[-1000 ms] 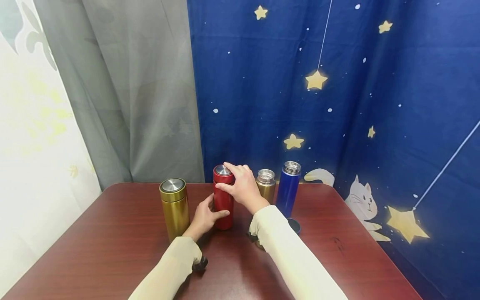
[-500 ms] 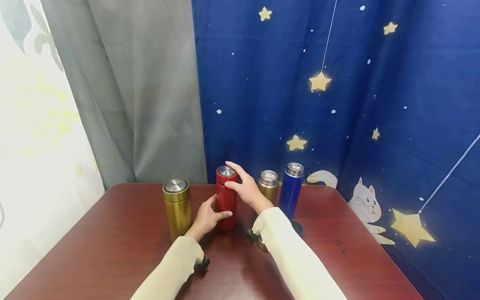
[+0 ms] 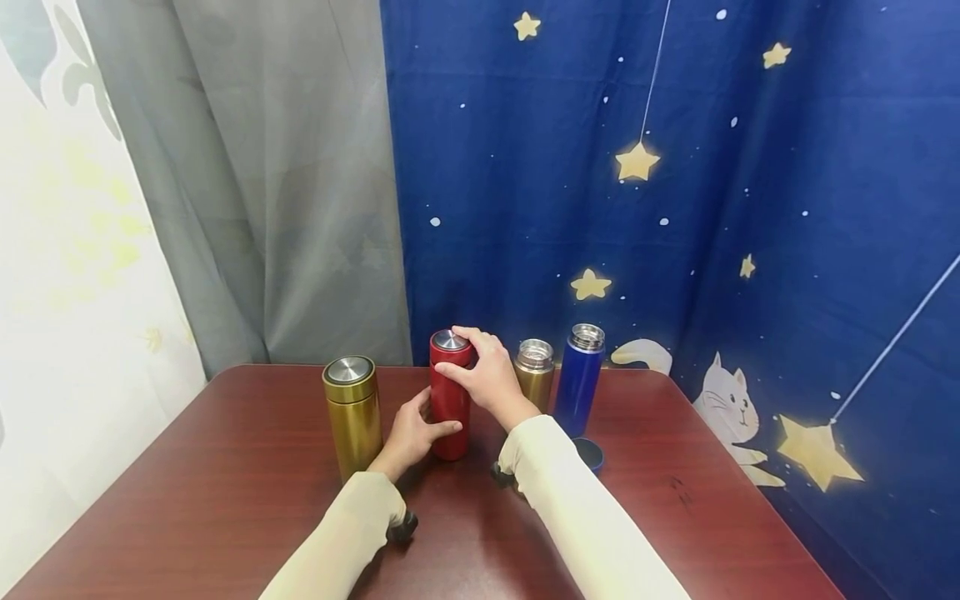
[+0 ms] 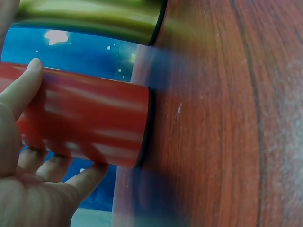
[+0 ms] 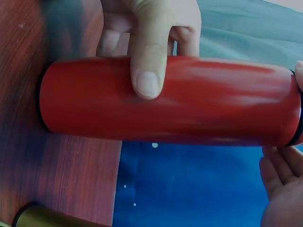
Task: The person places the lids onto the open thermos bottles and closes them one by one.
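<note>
A red thermos (image 3: pixel 450 404) with a steel-topped lid (image 3: pixel 450 340) stands upright on the table in the head view. My left hand (image 3: pixel 407 435) grips its lower body, the thumb (image 5: pixel 150 75) across the side facing the right wrist camera. Around the lid, my right hand (image 3: pixel 491 379) curls its thumb and fingers; in the right wrist view only part of this hand (image 5: pixel 286 189) shows at the edge. The lid appears seated on the body. In the left wrist view, the base of the thermos (image 4: pixel 104 123) meets the tabletop.
Left of the hands stands a lidded gold thermos (image 3: pixel 356 433). To the right are a lidless gold thermos (image 3: pixel 534 383), partly behind the right arm, and a lidless blue thermos (image 3: pixel 577 387). A dark blue-edged lid (image 3: pixel 589 454) lies on the table (image 3: pixel 225 500). Curtains hang behind.
Fingers of my right hand shift slightly about the red thermos's lid. My left hand keeps its grip on the body. The head view sways a little sideways.
</note>
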A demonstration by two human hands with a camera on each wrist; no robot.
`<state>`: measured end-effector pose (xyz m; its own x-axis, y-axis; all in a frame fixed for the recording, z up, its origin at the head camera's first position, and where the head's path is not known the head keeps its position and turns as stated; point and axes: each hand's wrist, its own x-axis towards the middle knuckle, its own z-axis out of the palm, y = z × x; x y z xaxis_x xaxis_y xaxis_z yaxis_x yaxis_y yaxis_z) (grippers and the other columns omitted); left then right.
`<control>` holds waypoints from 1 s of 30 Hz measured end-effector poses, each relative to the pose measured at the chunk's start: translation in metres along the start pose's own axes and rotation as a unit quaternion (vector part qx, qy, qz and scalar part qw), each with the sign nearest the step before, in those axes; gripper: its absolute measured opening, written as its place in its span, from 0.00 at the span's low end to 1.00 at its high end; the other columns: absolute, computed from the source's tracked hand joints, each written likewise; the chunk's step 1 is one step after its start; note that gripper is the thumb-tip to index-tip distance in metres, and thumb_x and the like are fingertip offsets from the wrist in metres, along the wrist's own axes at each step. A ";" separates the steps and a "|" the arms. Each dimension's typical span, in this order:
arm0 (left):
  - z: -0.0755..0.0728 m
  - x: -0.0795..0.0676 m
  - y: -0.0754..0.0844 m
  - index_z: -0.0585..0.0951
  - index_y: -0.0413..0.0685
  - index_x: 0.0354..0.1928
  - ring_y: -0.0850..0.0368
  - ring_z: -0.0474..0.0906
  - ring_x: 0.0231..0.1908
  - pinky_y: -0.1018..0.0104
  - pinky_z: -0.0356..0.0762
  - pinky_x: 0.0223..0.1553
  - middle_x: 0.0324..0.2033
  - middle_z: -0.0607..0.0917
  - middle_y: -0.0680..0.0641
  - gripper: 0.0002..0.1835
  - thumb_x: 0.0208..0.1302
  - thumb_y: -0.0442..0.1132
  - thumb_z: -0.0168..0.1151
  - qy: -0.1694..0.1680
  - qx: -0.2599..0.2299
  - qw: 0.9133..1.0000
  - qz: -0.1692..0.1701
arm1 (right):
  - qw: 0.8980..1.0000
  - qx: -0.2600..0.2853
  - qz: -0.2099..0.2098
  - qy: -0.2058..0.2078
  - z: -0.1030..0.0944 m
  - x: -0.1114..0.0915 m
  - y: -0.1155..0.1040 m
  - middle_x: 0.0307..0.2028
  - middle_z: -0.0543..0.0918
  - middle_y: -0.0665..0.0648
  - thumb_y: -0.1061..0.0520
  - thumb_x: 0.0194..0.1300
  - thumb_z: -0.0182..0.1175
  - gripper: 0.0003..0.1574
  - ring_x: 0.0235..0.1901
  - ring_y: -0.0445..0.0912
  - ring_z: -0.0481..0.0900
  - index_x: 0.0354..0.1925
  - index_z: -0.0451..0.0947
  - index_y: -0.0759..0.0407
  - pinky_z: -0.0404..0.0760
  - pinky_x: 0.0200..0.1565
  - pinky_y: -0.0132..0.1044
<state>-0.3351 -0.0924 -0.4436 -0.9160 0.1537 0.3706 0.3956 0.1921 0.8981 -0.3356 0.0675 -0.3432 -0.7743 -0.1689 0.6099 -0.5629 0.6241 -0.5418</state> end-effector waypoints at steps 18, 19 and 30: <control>-0.001 -0.013 0.037 0.68 0.29 0.64 0.37 0.77 0.53 0.47 0.75 0.54 0.53 0.80 0.32 0.37 0.52 0.29 0.73 -0.009 0.016 1.000 -0.009 | 0.981 0.182 0.013 -0.071 -0.002 -0.001 0.002 0.67 0.66 0.62 0.54 0.61 0.63 0.45 0.63 0.54 0.68 0.71 0.54 0.55 0.69 0.61 0.50; 0.000 -0.012 0.032 0.68 0.30 0.64 0.37 0.77 0.54 0.48 0.74 0.54 0.53 0.80 0.32 0.38 0.52 0.30 0.74 -0.008 0.014 1.000 -0.010 | 0.978 0.191 0.009 -0.080 -0.004 -0.001 0.002 0.68 0.65 0.62 0.56 0.61 0.62 0.46 0.64 0.54 0.67 0.72 0.54 0.55 0.68 0.62 0.50; 0.001 -0.001 0.000 0.70 0.37 0.66 0.43 0.79 0.52 0.51 0.76 0.54 0.54 0.81 0.37 0.41 0.49 0.36 0.77 0.004 0.027 1.000 -0.003 | 0.970 0.209 0.001 -0.122 -0.034 -0.006 -0.025 0.63 0.71 0.67 0.67 0.62 0.56 0.35 0.62 0.60 0.68 0.68 0.65 0.63 0.68 0.61 0.55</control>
<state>-0.3342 -0.0917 -0.4443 -0.9187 0.1441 0.3679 0.3933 0.2443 0.8864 -0.3072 0.0791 -0.3138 -0.7920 -0.3749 0.4819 -0.5906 0.2701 -0.7604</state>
